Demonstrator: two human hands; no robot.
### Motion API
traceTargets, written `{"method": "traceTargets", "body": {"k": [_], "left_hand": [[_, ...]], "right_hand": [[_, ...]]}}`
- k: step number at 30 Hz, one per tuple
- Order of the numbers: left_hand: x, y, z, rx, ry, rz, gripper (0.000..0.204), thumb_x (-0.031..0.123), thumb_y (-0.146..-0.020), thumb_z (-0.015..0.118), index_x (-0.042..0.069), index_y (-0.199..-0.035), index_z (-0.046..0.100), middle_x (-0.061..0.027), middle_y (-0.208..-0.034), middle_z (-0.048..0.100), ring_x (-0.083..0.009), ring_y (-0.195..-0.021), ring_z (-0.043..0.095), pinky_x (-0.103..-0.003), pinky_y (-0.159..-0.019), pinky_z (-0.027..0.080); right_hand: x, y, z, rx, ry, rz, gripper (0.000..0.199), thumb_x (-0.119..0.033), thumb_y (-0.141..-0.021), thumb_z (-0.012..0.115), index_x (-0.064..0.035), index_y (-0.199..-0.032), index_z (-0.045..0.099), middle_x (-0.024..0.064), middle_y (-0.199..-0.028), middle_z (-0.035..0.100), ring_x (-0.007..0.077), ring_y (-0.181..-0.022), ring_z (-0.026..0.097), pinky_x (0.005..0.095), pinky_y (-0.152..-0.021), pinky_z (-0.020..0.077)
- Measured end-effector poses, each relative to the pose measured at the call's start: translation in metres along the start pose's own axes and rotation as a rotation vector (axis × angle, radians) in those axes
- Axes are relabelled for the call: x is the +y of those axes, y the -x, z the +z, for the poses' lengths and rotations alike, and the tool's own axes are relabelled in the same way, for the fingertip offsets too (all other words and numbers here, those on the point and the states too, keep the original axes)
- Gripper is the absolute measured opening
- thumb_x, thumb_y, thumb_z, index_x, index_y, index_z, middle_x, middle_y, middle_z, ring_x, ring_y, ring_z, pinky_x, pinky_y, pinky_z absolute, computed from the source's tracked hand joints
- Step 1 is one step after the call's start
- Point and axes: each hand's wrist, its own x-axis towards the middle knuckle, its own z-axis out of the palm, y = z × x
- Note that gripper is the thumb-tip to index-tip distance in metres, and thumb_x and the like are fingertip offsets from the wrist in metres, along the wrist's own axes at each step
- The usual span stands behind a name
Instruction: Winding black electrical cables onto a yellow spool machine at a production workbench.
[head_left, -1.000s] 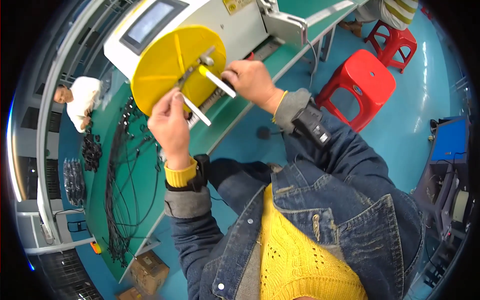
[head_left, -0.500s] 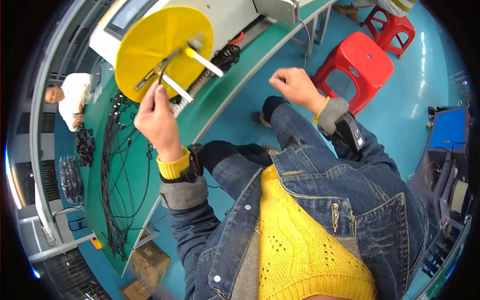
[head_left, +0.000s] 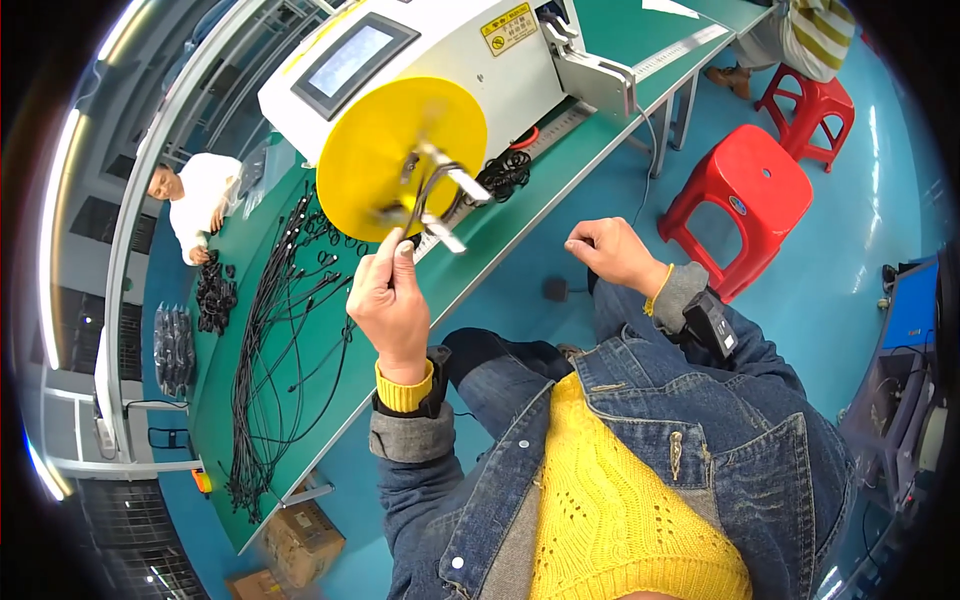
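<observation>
My left hand (head_left: 390, 310) pinches a black cable (head_left: 428, 188) between thumb and fingertips, just below a round yellow disc (head_left: 365, 140). The cable runs up to metal pegs (head_left: 447, 232) that stick out from the disc and bends around them. Pegs and disc centre are smeared by motion. The disc sits on the side of a white machine (head_left: 530, 85) with a small screen (head_left: 355, 65). My right hand (head_left: 620, 252) hovers past the table's front edge, fingers curled in with nothing seen in them; its palm side is hidden.
Long black cables (head_left: 262, 370) lie bunched on the green table (head_left: 345, 385). Coiled black cables (head_left: 505, 175) rest beside the machine. Red stools (head_left: 740, 195) stand at the right. Across the table sits a person in white (head_left: 205, 190). Cardboard boxes (head_left: 300, 540) are on the floor.
The disc's pegs have turned to another position, and the cable now bends around them. My left hand keeps its pinch below the disc. The whole view has shifted, showing more of the machine.
</observation>
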Motion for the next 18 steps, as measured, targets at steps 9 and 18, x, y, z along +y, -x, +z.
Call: {"method": "traceTargets", "body": {"k": [9, 18], "left_hand": [[0.015, 0.01, 0.017, 0.01, -0.059, 0.008, 0.021, 0.005, -0.084, 0.058, 0.0, -0.104, 0.061, -0.0084, -0.062, 0.05, -0.0172, -0.053, 0.047, -0.027, -0.048, 0.039], [0.038, -0.016, 0.028, -0.099, -0.419, 0.276, 0.025, 0.008, -0.084, 0.056, -0.002, -0.107, 0.058, -0.0141, -0.083, 0.057, -0.0261, -0.062, 0.057, -0.034, -0.053, 0.046]], "right_hand": [[0.001, -0.01, -0.002, -0.022, -0.043, -0.024, 0.019, -0.018, -0.077, 0.06, 0.0, -0.076, 0.064, 0.0163, -0.066, 0.061, 0.0308, -0.062, 0.06, 0.037, -0.058, 0.0471], [-0.077, -0.046, -0.011, 0.068, -0.205, -0.385, 0.019, -0.019, -0.078, 0.063, -0.0009, -0.075, 0.062, 0.0121, -0.062, 0.06, 0.0239, -0.05, 0.055, 0.0302, -0.05, 0.044]]}}
